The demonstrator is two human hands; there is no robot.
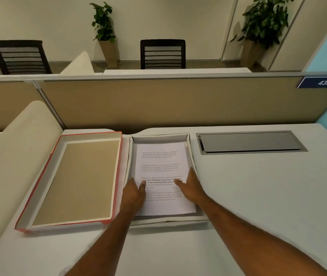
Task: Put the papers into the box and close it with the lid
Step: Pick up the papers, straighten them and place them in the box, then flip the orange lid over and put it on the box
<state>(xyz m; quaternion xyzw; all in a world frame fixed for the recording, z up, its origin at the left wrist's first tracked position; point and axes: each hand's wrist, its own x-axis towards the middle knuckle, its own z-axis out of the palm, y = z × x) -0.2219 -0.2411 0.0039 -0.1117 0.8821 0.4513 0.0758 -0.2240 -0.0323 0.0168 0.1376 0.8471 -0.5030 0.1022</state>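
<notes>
White printed papers [161, 168] lie flat inside a shallow white box [159, 137] in the middle of the desk. My left hand [133, 193] rests on the papers' left edge, thumb on the sheet. On the right edge lies my right hand [190, 188], fingers spread and pressing down. Neither hand grips anything. The red-edged lid [75, 182] sits upside down to the left of the box, its brown inside facing up, touching the box's left wall.
A grey cable hatch [250, 142] is set in the desk to the right of the box. A tan partition [178, 102] stands behind. A cream curved divider [13, 148] bounds the left side. Bare desk surface [268, 196] extends right and toward me.
</notes>
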